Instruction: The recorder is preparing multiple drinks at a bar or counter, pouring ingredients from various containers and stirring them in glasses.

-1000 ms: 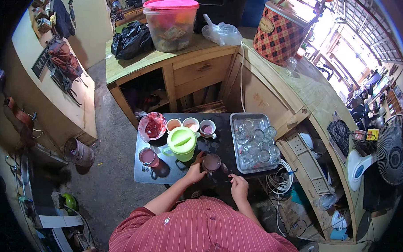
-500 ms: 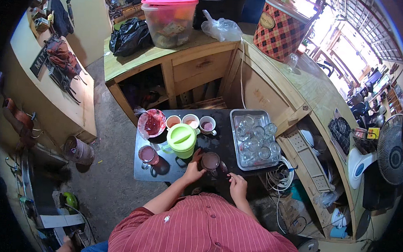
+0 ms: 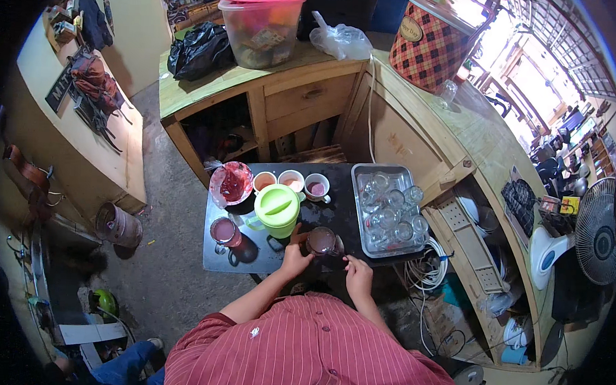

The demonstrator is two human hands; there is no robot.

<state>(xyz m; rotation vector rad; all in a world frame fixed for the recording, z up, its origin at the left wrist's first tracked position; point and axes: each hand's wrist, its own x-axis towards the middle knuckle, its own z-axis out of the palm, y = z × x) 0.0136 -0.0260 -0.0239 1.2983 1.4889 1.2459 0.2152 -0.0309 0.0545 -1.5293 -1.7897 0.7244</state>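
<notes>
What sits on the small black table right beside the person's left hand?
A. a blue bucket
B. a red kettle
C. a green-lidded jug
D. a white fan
C: the green-lidded jug stands on the black table just beyond the left hand, which touches a glass of dark drink.

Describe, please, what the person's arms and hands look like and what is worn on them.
Both forearms are bare and enter from the lower edge. The left hand and right hand are bare too: no gloves, and no watch or ring can be made out. The shirt is red with thin pale vertical stripes; its short sleeves end above the elbows, with a small pale mark near the left shoulder.
</notes>
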